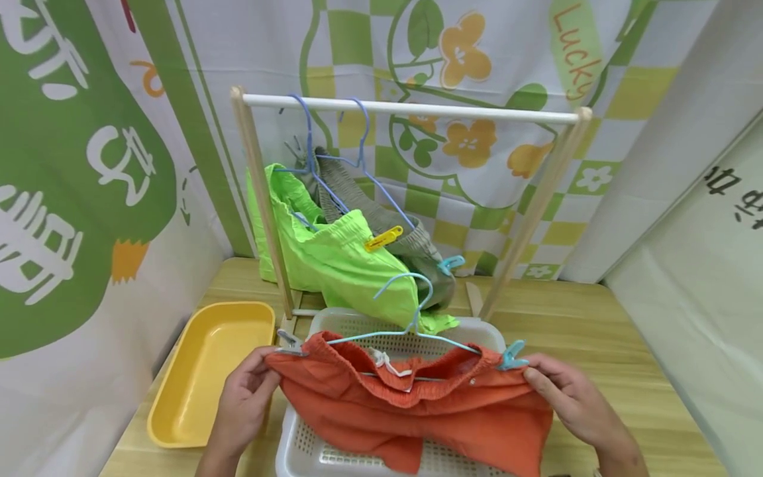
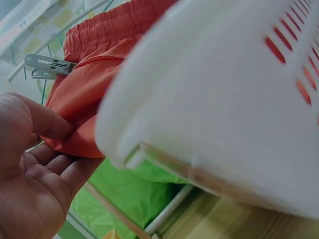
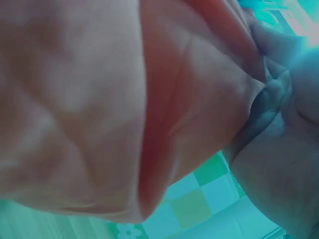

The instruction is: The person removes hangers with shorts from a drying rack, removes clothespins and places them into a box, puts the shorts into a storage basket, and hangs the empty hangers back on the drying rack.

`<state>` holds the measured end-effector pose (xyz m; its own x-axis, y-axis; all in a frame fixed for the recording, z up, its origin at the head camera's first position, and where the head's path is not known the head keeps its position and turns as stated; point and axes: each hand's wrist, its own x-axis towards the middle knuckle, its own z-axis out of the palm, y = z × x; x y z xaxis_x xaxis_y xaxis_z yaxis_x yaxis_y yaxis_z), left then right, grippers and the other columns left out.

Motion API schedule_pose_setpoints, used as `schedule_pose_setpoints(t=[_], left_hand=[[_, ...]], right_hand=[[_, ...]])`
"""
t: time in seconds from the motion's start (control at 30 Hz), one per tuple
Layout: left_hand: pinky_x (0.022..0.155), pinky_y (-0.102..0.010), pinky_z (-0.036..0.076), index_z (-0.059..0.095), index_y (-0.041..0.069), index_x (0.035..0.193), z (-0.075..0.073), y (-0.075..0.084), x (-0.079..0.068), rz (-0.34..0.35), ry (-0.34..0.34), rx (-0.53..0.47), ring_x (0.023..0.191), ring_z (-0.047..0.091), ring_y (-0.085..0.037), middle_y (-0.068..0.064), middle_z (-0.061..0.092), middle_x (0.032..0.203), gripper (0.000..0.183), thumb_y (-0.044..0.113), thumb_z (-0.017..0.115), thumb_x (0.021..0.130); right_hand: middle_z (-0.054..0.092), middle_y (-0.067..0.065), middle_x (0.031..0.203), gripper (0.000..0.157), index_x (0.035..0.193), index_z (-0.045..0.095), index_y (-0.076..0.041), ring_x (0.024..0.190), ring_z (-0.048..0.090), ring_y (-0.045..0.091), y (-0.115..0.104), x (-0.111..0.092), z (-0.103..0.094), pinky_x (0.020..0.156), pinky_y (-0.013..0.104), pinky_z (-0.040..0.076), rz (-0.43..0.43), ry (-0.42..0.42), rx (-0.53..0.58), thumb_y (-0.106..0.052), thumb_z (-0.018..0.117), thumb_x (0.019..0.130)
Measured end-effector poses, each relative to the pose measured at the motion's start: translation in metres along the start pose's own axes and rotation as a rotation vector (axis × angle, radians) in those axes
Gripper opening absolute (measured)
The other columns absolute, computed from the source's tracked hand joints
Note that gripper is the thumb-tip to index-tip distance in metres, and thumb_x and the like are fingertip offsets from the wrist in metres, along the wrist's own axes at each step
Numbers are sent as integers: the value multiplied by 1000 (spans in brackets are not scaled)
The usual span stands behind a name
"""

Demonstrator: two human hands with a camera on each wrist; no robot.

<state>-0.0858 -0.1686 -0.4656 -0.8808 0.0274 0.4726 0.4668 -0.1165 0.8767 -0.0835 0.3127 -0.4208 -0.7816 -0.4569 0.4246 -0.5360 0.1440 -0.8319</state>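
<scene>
Red shorts [image 1: 411,404] with an elastic waist are spread above a white basket [image 1: 298,434]. A light blue hanger [image 1: 411,328] sits in their waistband, its hook pointing up. My left hand [image 1: 247,391] pinches the left side of the shorts, just below a grey clothespin [image 1: 290,342]; the left wrist view shows thumb and fingers on the cloth. My right hand [image 1: 572,397] pinches the right side beside a blue clothespin [image 1: 513,356]. In the right wrist view the red cloth [image 3: 199,94] fills much of the picture, and those fingertips are partly hidden.
Behind the basket stands a rack with a white rod [image 1: 411,109]. Green shorts [image 1: 334,258] with a yellow clothespin [image 1: 383,238] and grey shorts [image 1: 381,205] with a blue clothespin [image 1: 451,264] hang from it on blue hangers. A yellow tray [image 1: 211,371] lies at left on the wooden table [image 1: 620,371].
</scene>
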Motion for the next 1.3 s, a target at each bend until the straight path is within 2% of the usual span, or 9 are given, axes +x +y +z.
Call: schedule_pose_setpoints(t=[0.17,0.37,0.5,0.63,0.77,0.87,0.97,1.2,1.3], left_hand=[[81,-25,58,62,-10,120,-6,-7,-2,-93,-62,97,93,70,-15,-9,72,111,23,-16,54,99],[85,-28,58,61,-8,127,-11,-7,-1,-131,-144,175,99,69,-18,-13,70,116,28,-13,57,99],[85,-25,58,62,-4,131,-10,-1,-1,-127,-146,266,99,68,-16,-14,70,118,34,-10,62,97],[98,-19,49,63,2,134,-8,4,0,-76,-140,327,112,64,-12,-9,67,126,41,-9,68,94],[107,-18,41,58,-3,140,-6,7,2,0,-151,295,123,58,-10,-13,65,131,46,-14,61,96],[106,-22,44,52,-5,145,-5,9,4,34,-171,248,125,59,-13,-18,65,131,49,-18,53,98],[105,-25,46,50,-4,149,-4,10,6,39,-181,210,125,60,-17,-21,65,132,54,-20,54,97],[98,-28,53,55,-12,139,-1,9,7,89,-156,109,118,66,-23,-25,66,128,45,-22,55,95],[99,-30,53,56,-13,137,-1,9,7,82,-145,89,120,65,-23,-25,66,127,42,-21,54,96]], right_hand=[[67,12,120,37,124,61,3,113,63,15,4,-4,1,96,23,51,79,-63,8,21,37,102],[68,10,112,36,123,60,-1,103,65,15,11,-9,5,87,25,54,137,-93,38,17,35,104],[71,7,110,34,124,60,1,101,68,13,15,-15,7,84,25,56,154,-64,51,17,40,103],[72,6,116,34,126,61,4,108,67,12,19,-19,10,86,24,56,165,-34,55,18,43,102],[70,6,121,35,128,62,2,109,67,12,20,-21,12,86,24,56,177,-34,51,16,41,103],[68,6,125,36,127,63,1,113,65,12,19,-21,13,90,24,54,165,-37,34,16,41,103],[67,7,126,36,127,63,2,117,62,11,19,-21,14,93,23,53,153,-43,31,17,41,103],[69,2,126,34,126,66,-1,116,64,10,19,-23,15,90,23,54,208,-2,8,14,45,103],[71,3,124,36,128,66,1,111,66,10,19,-23,14,87,23,55,193,-12,-2,15,45,102]])
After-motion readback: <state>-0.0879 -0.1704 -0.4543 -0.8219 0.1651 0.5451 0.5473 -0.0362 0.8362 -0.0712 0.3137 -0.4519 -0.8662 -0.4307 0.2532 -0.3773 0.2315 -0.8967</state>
